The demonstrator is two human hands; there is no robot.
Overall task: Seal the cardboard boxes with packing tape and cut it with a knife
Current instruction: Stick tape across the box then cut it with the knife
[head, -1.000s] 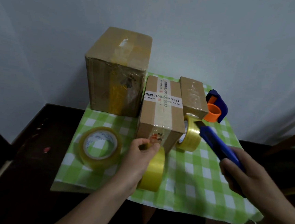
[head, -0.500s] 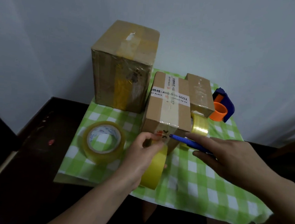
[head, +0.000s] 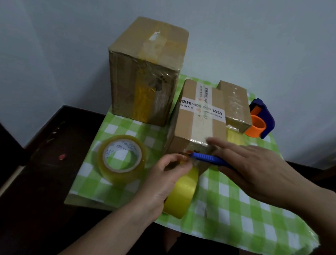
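A yellow packing-tape roll (head: 182, 195) was clasped in the curled left hand (head: 163, 181). Just beside that grip, a blue plastic knife (head: 210, 158) was clenched by the right hand (head: 260, 173) against a brown cardboard box (head: 185, 129)

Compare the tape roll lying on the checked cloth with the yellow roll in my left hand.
The pale translucent roll lies flat, hole up; the yellow roll stands on edge. The pale translucent roll sits untouched; the left hand holds the yellow roll, and the right hand holds a blue utility knife just above it. The first is see-through, the second opaque. Both are packing tape.
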